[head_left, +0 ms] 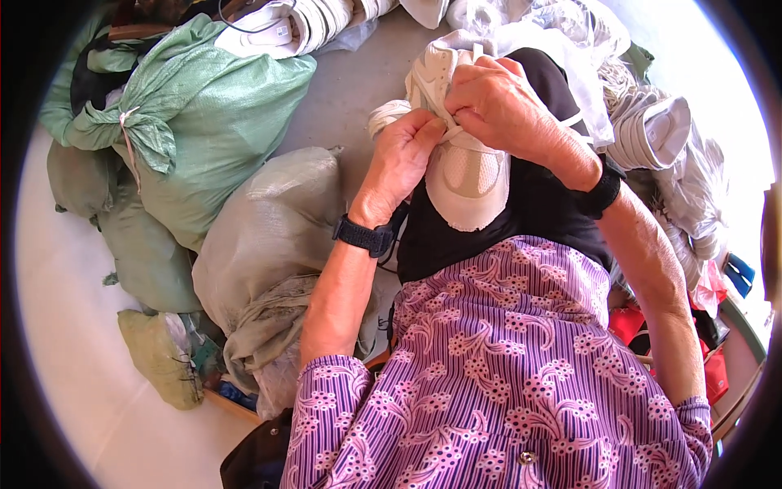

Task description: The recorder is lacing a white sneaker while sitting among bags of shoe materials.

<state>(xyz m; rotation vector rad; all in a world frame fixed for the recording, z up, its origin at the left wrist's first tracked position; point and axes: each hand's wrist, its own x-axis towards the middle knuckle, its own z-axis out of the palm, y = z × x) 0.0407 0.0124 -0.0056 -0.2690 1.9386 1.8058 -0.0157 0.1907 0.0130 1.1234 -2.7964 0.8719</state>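
A cream-white sneaker [470, 183] lies across my dark-trousered lap, its toe toward me and its mesh toe box facing up. On the shoe's left side, my left hand [405, 153] is closed, thumb and forefinger pinching the white shoelace [453, 133] near the lowest eyelets. My right hand [503, 106] is closed over the tongue and lacing, its bent fingertips on the lace too; exactly what lies under them is partly hidden. A pale strand shows beside the right wrist. Behind the left hand, another pale shoe part [386, 114] peeks out.
Stuffed green sacks [220, 122] and a greyish sack [273, 220] crowd the left side. Nested white shoes [305, 28] lie at the far edge, and more stacked shoes [652, 134] with plastic wrapping stand on the right. Red bags [713, 371] sit near my right elbow.
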